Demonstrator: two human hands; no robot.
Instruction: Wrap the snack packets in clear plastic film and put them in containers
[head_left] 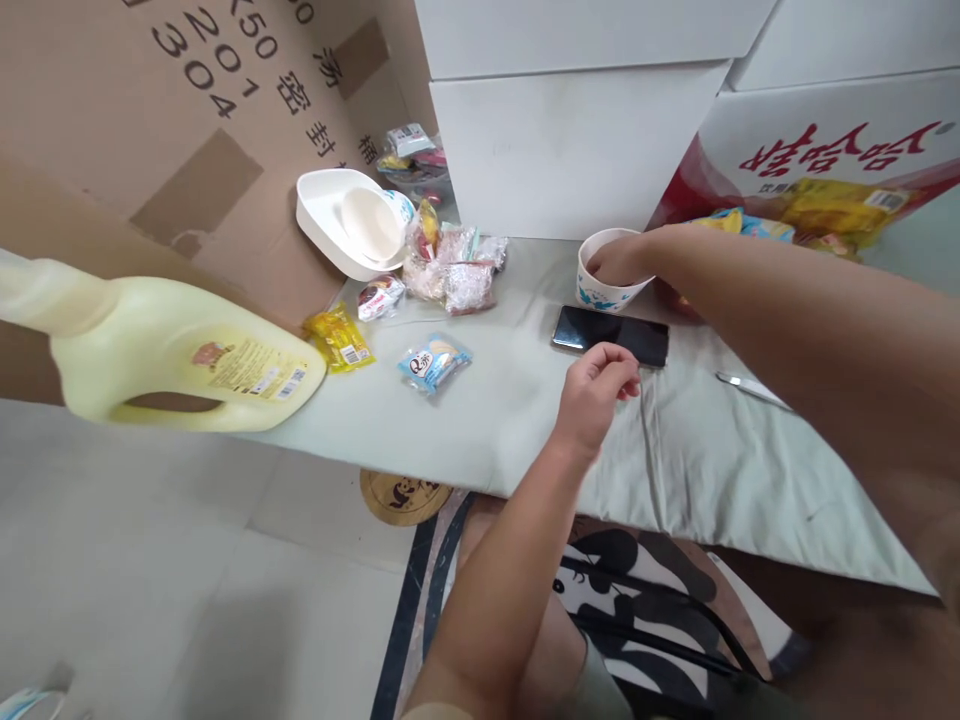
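Right forearm (795,310) nearest, the right hand (628,258) dipped into a paper cup (609,296).
Around that grip the cup stands upright, axis vertical, mouth up, white with blue print; finger spread and any hold are hidden. The left hand (591,392) curls nearly closed by the phone (609,331), contents unclear.

Soft, bright light is spreading evenly over the worktop (517,405), its source lying outside the view. A faint, broad shadow is greying the floor (307,570), and mild shade is gathering inside the cup (604,296) around the right hand (631,258). Small glints are showing on the clear wrappers (469,285). The wide lens is stretching the bottle (172,345) toward the left edge, while the right arm (840,360) is blurring into the dark lower right corner
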